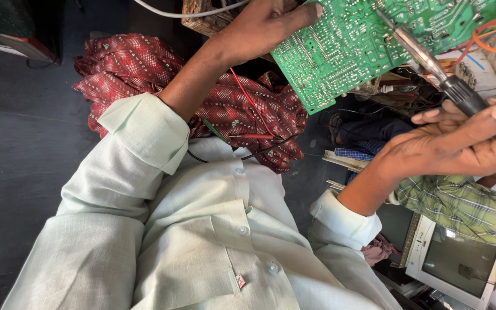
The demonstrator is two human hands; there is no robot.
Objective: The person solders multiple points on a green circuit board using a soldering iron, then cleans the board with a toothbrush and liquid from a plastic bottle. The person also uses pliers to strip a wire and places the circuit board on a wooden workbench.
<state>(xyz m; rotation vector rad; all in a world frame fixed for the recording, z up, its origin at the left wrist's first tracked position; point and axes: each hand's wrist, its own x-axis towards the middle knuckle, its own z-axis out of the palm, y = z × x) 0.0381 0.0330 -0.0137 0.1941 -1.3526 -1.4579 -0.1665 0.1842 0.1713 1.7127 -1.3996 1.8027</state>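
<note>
My left hand (259,26) grips the near edge of a green circuit board (351,51), which is held up with its solder side toward me. A soldering iron (460,92) with a black handle is gripped in my right hand (454,143). Its metal shaft slants up to the left, and the tip rests on the board near the top edge of the view. Both of my arms are in pale green shirt sleeves with the cuffs rolled back.
A red patterned cloth (139,63) lies under my left arm, with thin red and black wires across it. Red and orange wires (489,34) run off the board's right side. Another person's green plaid sleeve (466,209) is at the right, above a small white-cased screen (454,264). The dark floor (18,143) is at the left.
</note>
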